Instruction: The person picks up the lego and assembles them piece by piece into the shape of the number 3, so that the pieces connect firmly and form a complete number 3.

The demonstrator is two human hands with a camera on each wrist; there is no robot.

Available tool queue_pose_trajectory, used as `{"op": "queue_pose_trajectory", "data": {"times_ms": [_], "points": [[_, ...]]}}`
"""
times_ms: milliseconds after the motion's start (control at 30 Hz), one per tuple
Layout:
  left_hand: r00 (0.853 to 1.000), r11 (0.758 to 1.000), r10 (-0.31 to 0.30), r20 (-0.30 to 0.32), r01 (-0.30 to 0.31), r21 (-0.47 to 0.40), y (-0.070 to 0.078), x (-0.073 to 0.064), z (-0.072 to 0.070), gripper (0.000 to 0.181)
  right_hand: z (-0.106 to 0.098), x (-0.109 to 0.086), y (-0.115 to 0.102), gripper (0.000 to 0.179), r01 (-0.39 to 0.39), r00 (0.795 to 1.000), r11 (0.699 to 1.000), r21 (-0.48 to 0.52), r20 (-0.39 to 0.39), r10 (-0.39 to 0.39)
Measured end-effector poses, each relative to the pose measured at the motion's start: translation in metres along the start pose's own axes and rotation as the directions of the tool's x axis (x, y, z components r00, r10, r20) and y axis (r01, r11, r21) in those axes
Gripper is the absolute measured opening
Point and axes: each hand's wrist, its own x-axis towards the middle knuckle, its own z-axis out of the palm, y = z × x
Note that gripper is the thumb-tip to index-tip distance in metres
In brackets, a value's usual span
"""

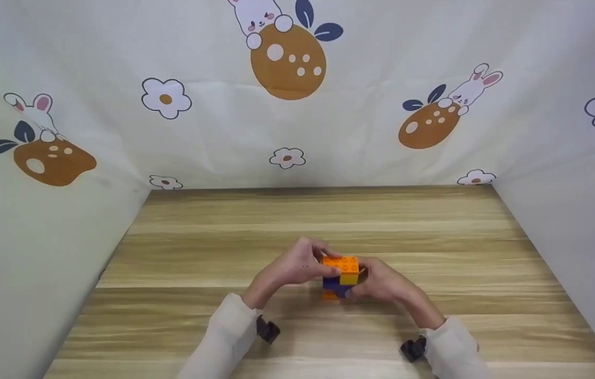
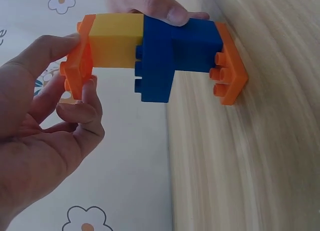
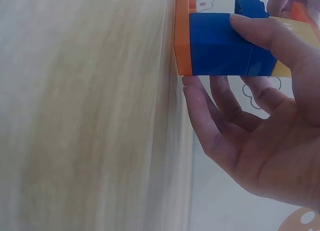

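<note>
A tower of toy building bricks stands upright between my two hands. Its top is a thin orange brick (image 1: 340,262), over a yellow brick (image 2: 117,41). Below come two blue bricks (image 2: 197,46), the upper one jutting out to one side, and a thin orange brick (image 2: 234,71) forms the base. My left hand (image 1: 300,263) pinches the top orange brick between thumb and fingers. Lower down, my right hand (image 1: 384,281) grips the blue part, its thumb on the near face and its fingers round the far side. Whether the base touches the table cannot be told.
The wood-grain table (image 1: 213,237) spreads around the tower. Pale cloth walls (image 1: 213,142) printed with rabbits and flowers enclose its back and both sides. Each sleeved wrist carries a small black camera (image 1: 268,330).
</note>
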Motion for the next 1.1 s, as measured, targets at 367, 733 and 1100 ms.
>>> {"op": "queue_pose_trajectory", "data": {"times_ms": [367,733,1100], "points": [[0.999,0.998,0.041,-0.017,-0.042,-0.046,-0.008,-0.002,0.004,0.027,0.002,-0.002,0.003,0.05,0.036,0.999,0.999,0.017,-0.001,-0.036],[1.0,0.999,0.024,-0.006,-0.024,-0.043,-0.005,-0.001,0.002,0.026,0.0,-0.001,0.001,0.051,0.029,1.0,1.0,-0.003,-0.005,-0.029],[0.999,0.997,0.046,-0.028,-0.048,-0.058,-0.01,-0.001,0.005,0.026,0.0,-0.001,0.0,0.05,0.022,1.0,1.0,-0.014,-0.003,-0.022]]}}
